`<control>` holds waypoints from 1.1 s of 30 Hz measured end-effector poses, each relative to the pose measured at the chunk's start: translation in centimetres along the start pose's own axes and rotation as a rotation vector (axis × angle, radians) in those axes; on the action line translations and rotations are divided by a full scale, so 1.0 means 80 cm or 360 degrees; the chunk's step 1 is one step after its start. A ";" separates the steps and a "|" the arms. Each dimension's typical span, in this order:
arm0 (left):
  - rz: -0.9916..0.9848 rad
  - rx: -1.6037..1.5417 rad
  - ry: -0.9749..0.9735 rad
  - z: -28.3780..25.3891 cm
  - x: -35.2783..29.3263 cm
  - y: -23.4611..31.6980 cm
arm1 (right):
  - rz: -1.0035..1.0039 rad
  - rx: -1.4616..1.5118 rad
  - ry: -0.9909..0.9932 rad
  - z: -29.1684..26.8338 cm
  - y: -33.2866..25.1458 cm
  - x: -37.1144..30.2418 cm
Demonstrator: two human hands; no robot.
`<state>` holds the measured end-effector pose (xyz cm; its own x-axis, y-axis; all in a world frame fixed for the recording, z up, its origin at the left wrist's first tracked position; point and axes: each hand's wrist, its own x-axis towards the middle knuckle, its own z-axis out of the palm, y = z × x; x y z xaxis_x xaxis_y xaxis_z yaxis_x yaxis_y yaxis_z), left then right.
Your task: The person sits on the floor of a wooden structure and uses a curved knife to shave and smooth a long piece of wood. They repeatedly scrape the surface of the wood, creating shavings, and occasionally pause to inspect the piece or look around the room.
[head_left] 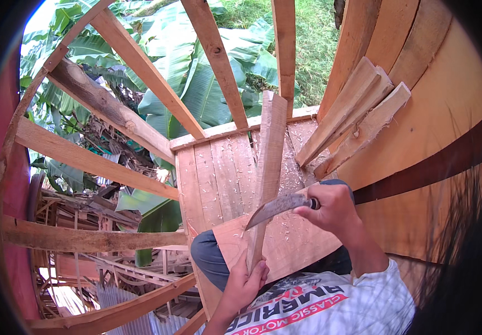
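Note:
My left hand (245,280) is closed around the near end of a long wooden stick (270,151), which slants up and away from me. In my right hand (333,207) is a knife (277,206) with a broad curved blade, its dark handle mostly hidden in the fist. The blade lies across the stick, a little beyond my left hand, and seems to touch it. Under the stick, a flat wooden board (302,245) rests across my lap.
Several rough wood pieces (344,114) lean against the wall panel (447,128) at the right. Curled shavings (241,167) are scattered over the plank floor (202,178). Railing slats (151,78) stand along the far and left sides, with banana leaves (182,89) beyond them.

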<state>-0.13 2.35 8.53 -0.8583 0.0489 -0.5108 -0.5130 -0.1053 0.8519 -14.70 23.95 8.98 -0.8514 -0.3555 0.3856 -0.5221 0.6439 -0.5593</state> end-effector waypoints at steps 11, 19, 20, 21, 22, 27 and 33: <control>0.0245 0.0504 0.0105 -0.036 -0.022 0.001 | 0.0064 -0.0159 0.0304 0.047 -0.003 0.017; 0.0200 0.0217 -0.0200 -0.061 -0.021 -0.034 | -0.0081 -0.0319 0.0272 0.007 -0.032 -0.007; 0.0227 0.0158 -0.0165 -0.064 -0.016 -0.032 | -0.0132 -0.0420 0.0143 0.014 -0.051 -0.020; 0.0254 0.0244 -0.0223 -0.067 -0.017 -0.028 | -0.0171 -0.0527 0.0014 0.015 -0.065 -0.031; 0.0283 0.0329 -0.0283 -0.070 -0.018 -0.024 | -0.0130 -0.0532 0.0195 0.025 -0.050 -0.038; 0.0298 0.0544 -0.0335 -0.056 -0.024 0.003 | 0.0535 -0.0357 0.0576 -0.029 -0.010 -0.042; 0.0190 0.0436 -0.0340 -0.040 0.005 -0.055 | 0.0445 -0.0208 0.0397 -0.036 0.010 -0.084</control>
<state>1.80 -0.33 4.23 -0.8806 0.2615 -0.3951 -0.3687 0.1455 0.9181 -9.24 28.81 8.06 -0.9133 0.0107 0.4071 -0.2477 0.7789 -0.5761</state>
